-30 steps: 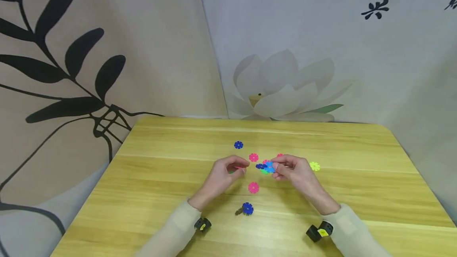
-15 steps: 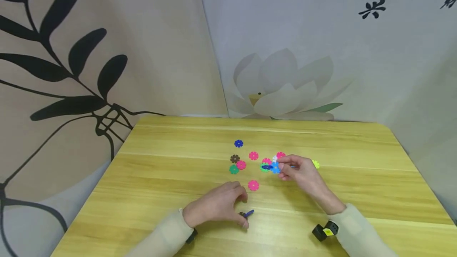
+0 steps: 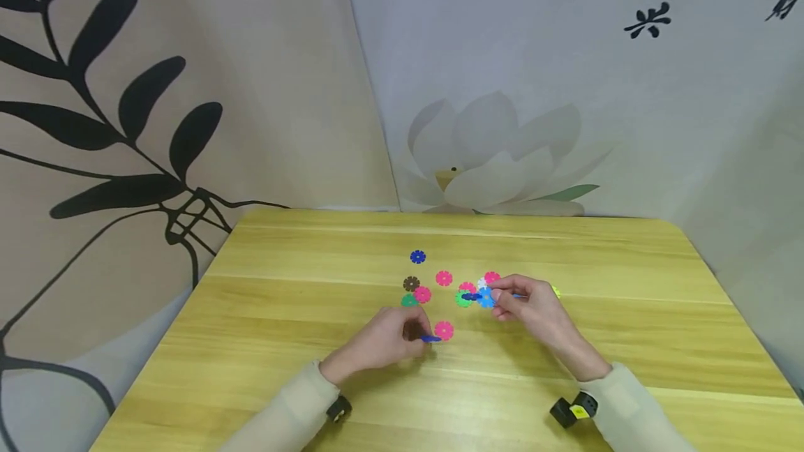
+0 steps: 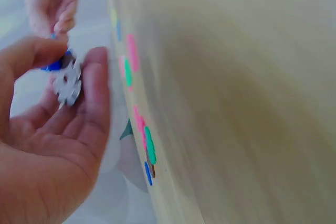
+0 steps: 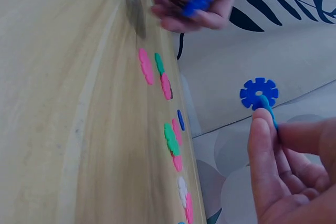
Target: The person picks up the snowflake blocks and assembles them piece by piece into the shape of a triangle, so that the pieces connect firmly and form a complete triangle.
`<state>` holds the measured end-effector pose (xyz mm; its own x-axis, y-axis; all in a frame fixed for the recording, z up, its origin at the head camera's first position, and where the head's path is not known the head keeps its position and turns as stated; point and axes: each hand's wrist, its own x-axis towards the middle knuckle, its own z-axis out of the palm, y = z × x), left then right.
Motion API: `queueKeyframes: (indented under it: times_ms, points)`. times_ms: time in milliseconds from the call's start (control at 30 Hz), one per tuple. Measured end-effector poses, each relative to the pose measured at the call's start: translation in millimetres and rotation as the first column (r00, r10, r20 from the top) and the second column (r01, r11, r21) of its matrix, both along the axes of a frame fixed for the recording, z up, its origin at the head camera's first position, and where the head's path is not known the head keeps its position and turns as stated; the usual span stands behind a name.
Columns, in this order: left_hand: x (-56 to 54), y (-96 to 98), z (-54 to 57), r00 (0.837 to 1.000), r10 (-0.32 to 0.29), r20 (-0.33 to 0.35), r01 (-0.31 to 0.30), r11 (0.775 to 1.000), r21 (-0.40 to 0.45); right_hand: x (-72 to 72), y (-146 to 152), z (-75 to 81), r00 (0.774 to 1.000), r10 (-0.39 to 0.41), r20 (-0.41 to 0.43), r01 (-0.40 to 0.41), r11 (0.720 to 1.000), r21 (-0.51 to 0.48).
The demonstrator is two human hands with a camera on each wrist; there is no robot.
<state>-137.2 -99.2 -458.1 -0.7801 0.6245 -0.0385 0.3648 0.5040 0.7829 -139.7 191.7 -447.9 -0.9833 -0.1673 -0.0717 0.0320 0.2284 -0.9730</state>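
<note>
My left hand pinches a dark-blue snowflake disc between thumb and fingers, above the table beside a pink disc. A second disc, greyish in the left wrist view, is joined to it at an angle. My right hand pinches a light-blue snowflake disc by its edge. Joined crosswise to its far side is another dark-blue disc, seen full face in the right wrist view and nearly edge-on in the head view. Both pairs are held off the tabletop.
Several loose discs lie on the wooden table: dark blue, brown, green, pink, light green and white. A yellow disc is partly behind the right hand. A patterned cloth backdrop stands behind the table.
My left hand moved down to the front of the table, picked up the joined blue and brown discs there, and raised them. My right hand shifted slightly right, still holding its pair.
</note>
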Motion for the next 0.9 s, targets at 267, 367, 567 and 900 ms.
queueKeyframes:
  times_ms: [267,367,567,900]
  points:
    - [-13.2,13.1,10.2,0.965,0.146,0.219,-0.212,0.923,0.321,4.6,0,5.5,1.0,-0.002,0.01,0.003,0.996,-0.093]
    - [-13.5,19.0,11.9,0.954,0.165,0.251,-0.252,0.893,0.372,7.1,-1,6.3,1.0,0.007,0.018,-0.004,0.991,-0.136]
    - [-13.7,27.8,15.2,0.951,0.169,0.257,-0.27,0.859,0.434,8.7,-2,4.5,0.999,0.043,-0.011,-0.044,0.978,-0.203]
    - [-14.0,34.5,17.6,0.959,0.21,0.189,-0.273,0.86,0.431,9.7,-1,8.9,0.999,0.028,-0.036,-0.035,0.98,-0.196]
